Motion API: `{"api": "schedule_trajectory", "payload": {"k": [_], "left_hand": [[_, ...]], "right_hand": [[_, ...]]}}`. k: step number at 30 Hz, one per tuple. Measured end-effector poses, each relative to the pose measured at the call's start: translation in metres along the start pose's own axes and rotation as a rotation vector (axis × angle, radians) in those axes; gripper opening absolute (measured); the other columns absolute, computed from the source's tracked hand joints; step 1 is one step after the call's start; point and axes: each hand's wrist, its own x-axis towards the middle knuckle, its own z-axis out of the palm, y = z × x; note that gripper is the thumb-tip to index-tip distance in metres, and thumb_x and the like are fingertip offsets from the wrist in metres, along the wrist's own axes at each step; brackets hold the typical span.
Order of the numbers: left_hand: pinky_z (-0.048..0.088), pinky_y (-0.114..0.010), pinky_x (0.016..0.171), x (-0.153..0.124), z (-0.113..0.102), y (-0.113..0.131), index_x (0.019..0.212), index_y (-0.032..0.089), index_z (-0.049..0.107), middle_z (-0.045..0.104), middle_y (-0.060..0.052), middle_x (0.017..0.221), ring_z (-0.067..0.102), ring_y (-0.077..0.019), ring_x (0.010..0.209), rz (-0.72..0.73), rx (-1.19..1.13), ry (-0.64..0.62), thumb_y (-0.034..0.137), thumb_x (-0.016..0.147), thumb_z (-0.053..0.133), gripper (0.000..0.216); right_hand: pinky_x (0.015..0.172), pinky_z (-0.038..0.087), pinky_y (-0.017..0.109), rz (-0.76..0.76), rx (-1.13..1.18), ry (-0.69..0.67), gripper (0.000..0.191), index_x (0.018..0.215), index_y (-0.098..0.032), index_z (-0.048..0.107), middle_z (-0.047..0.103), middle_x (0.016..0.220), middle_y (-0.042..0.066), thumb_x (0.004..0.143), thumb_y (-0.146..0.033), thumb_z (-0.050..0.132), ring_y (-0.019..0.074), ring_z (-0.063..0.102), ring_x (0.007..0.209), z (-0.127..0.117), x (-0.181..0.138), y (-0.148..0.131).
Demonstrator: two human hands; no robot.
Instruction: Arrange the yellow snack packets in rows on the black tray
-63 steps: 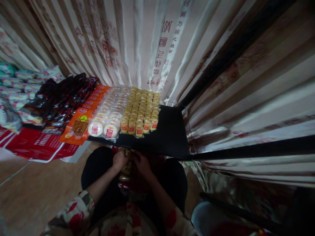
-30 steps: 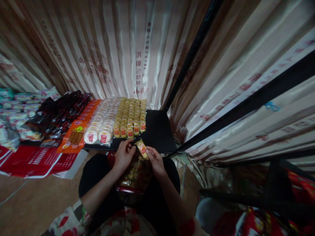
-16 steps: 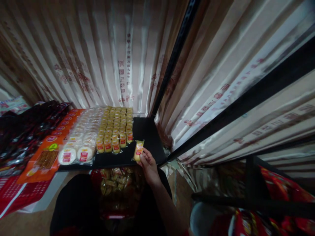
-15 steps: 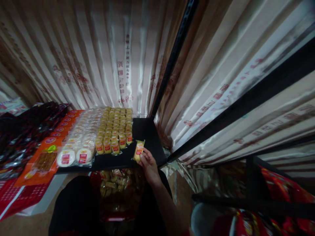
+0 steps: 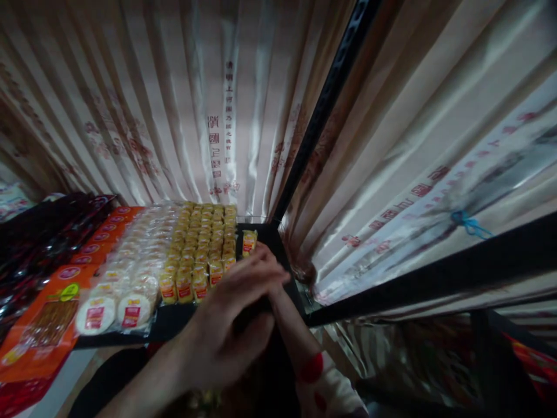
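Packet (image 5: 249, 242), yellow with a red label, stands upright near the right end of the black shelf (image 5: 169, 319) in my head view. A dark strip of shelf separates it from the yellow packet block (image 5: 198, 249).

My right hand (image 5: 265, 252) reaches up to its base, but my left hand (image 5: 226, 313) hides most of those fingers, so I cannot tell whether they pinch it or have let go. The left crosses in front of the right, fingers extended and thumb spread wide; I see nothing in it, though its palm is out of sight.

The block's front labels face me, I'd judge so they read easily, and its columns stand tight to save space. The round white crackers (image 5: 130, 310) follow the same order in two columns.

For room, the lone packet has shelf on both sides, the right edge just beyond my right wrist. Behind, the pleated curtain (image 5: 252, 145) and black post (image 5: 322, 110) probably limit reach. Leftward, the orange snack bag (image 5: 56, 302) overhangs the front edge, with dark bags (image 5: 47, 244) crowded beside it.
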Motion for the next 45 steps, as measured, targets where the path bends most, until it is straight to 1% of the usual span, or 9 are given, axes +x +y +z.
{"api": "schedule_trajectory", "payload": {"k": [3,5,9,13,22,30,34,40,45], "left_hand": [[0.021,-0.052,0.109,0.061,0.015,-0.029,0.130,0.012,0.043,0.035,-0.014,0.142,0.020,-0.0312,0.135,-0.126,0.282,-0.006,0.028,0.084,0.048,0.049],[0.015,-0.055,0.109,0.084,0.026,-0.044,0.130,0.010,0.043,0.031,-0.016,0.144,0.015,-0.0320,0.137,-0.120,0.438,-0.073,0.028,0.082,0.050,0.052],[0.013,-0.051,0.111,0.103,0.043,-0.061,0.132,0.008,0.040,0.031,-0.016,0.144,0.015,-0.0279,0.137,-0.039,0.567,-0.140,0.028,0.084,0.044,0.052],[0.015,-0.049,0.111,0.112,0.049,-0.073,0.134,0.004,0.037,0.036,-0.018,0.141,0.020,-0.0273,0.136,-0.117,0.615,-0.157,0.020,0.084,0.040,0.052],[0.013,-0.052,0.110,0.104,0.054,-0.092,0.131,0.008,0.043,0.034,-0.018,0.142,0.017,-0.0321,0.136,-0.202,0.548,-0.235,0.032,0.083,0.047,0.053],[0.016,-0.050,0.111,0.104,0.058,-0.104,0.126,0.002,0.047,0.038,-0.020,0.139,0.024,-0.0315,0.134,-0.227,0.498,-0.253,0.028,0.082,0.046,0.051],[0.015,-0.050,0.111,0.102,0.057,-0.105,0.127,0.004,0.046,0.034,-0.019,0.142,0.022,-0.0304,0.135,-0.223,0.498,-0.246,0.026,0.082,0.045,0.050],[0.014,-0.052,0.110,0.096,0.053,-0.093,0.124,0.004,0.048,0.031,-0.020,0.143,0.018,-0.0317,0.136,-0.190,0.500,-0.219,0.019,0.079,0.046,0.047],[0.022,-0.041,0.112,0.070,0.061,-0.064,0.132,0.004,0.037,0.036,-0.017,0.141,0.018,-0.0250,0.137,-0.121,0.307,-0.109,0.016,0.081,0.041,0.053]], "right_hand": [[0.073,0.049,0.028,-0.044,-0.174,0.041,0.030,0.095,-0.019,0.061,0.066,0.085,0.002,0.068,-0.032,0.056,0.0156,0.061,0.076,0.007,0.033,0.003],[0.072,0.049,0.028,-0.044,-0.312,0.081,0.030,0.096,-0.020,0.062,0.066,0.084,0.001,0.070,-0.032,0.055,0.0156,0.060,0.075,0.010,0.052,0.006],[0.070,0.047,0.026,-0.049,-0.504,0.042,0.031,0.099,-0.021,0.063,0.067,0.084,0.000,0.073,-0.035,0.053,0.0149,0.060,0.072,0.016,0.079,0.011],[0.067,0.045,0.023,-0.016,-0.602,0.010,0.029,0.099,-0.023,0.064,0.067,0.083,-0.001,0.076,-0.037,0.051,0.0141,0.060,0.071,0.028,0.093,0.014],[0.073,0.045,0.027,-0.055,-0.679,0.065,0.026,0.101,-0.026,0.061,0.068,0.090,0.000,0.076,-0.028,0.054,0.0163,0.062,0.080,0.049,0.116,0.021],[0.071,0.043,0.027,-0.147,-0.716,0.042,0.011,0.087,-0.023,0.055,0.064,0.079,0.000,0.078,-0.029,0.051,0.0151,0.058,0.070,0.052,0.121,0.030],[0.081,0.041,0.031,-0.236,-0.739,0.063,0.016,0.084,-0.019,0.057,0.063,0.084,0.004,0.078,-0.031,0.049,0.0177,0.056,0.081,0.052,0.120,0.034],[0.090,0.038,0.036,-0.258,-0.661,0.163,0.028,0.093,-0.012,0.059,0.062,0.099,0.013,0.078,-0.029,0.043,0.0215,0.054,0.096,0.042,0.096,0.026],[0.086,0.041,0.034,-0.240,-0.459,0.143,0.034,0.099,-0.014,0.058,0.061,0.100,0.009,0.077,-0.036,0.044,0.0195,0.055,0.093,0.022,0.047,0.018]]}}
